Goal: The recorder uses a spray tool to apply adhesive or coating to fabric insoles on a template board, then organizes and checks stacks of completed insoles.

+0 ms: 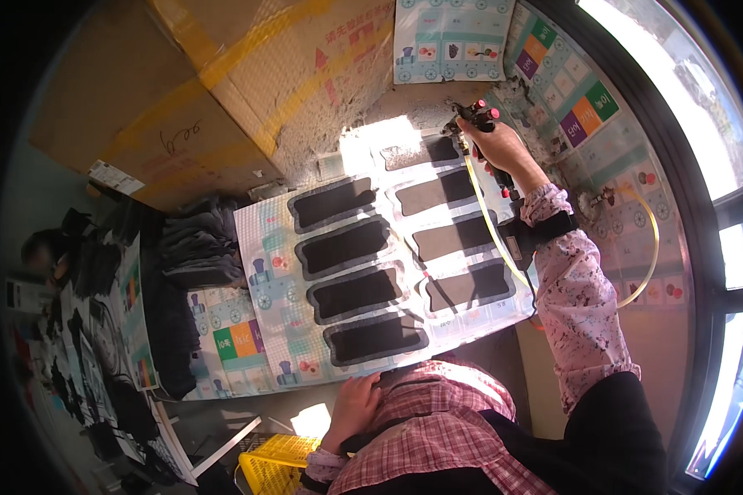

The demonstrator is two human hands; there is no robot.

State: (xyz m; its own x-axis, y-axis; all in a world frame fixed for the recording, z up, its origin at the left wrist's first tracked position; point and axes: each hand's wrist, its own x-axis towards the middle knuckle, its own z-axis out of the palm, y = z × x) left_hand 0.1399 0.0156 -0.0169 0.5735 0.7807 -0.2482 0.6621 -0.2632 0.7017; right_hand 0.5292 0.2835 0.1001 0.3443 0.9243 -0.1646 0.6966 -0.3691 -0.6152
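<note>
My right hand (504,148) is wrapped round a black spray gun (483,117) with red knobs, held above the far right end of the table. A yellow hose (489,219) hangs from the gun. Below it, dark flat pads (351,294) with grey wavy-edged borders lie in two columns on the patterned table sheet (276,285). Sunlight makes the right column look paler, and the farthest right pad (421,154) is nearest the gun. My left hand (357,406) lies at the near table edge beside my apron, its fingers loosely extended with nothing visible in them.
Large taped cardboard boxes (281,74) stand behind the table. Stacked dark pieces (202,243) lie at the left. A yellow basket (276,462) sits below the near edge. A hose fitting (607,196) is on the right wall beside the window. Another person (45,247) is at far left.
</note>
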